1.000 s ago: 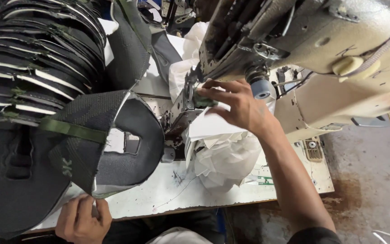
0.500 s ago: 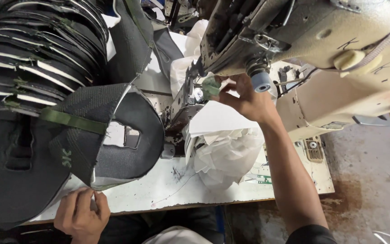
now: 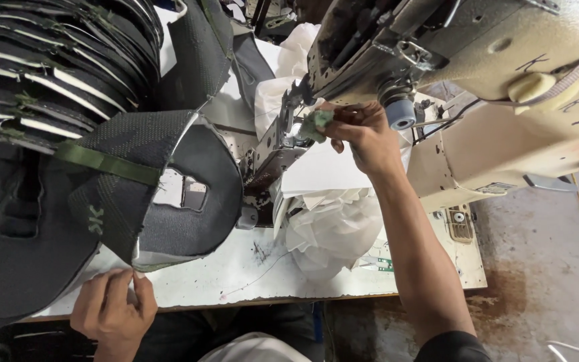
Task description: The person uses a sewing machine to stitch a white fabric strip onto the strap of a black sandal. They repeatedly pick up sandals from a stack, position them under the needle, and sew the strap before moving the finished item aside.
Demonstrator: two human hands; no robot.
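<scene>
Right hand [image 3: 363,137] pinches a soft green fabric scrap [image 3: 316,124] — light, floppy; left hand [image 3: 112,308] pinches the dark mesh panel [image 3: 129,181] at its near edge.

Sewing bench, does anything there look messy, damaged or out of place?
A few things. The white tabletop carries dark smudges, and crumpled white plastic is bunched beside the sewing machine. The floor below has a brown stain. The right hand pinches a green scrap at the machine.

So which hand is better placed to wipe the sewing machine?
Right. The right hand already pinches the green cloth against the sewing machine. The left hand is down holding the dark fabric piece.
</scene>
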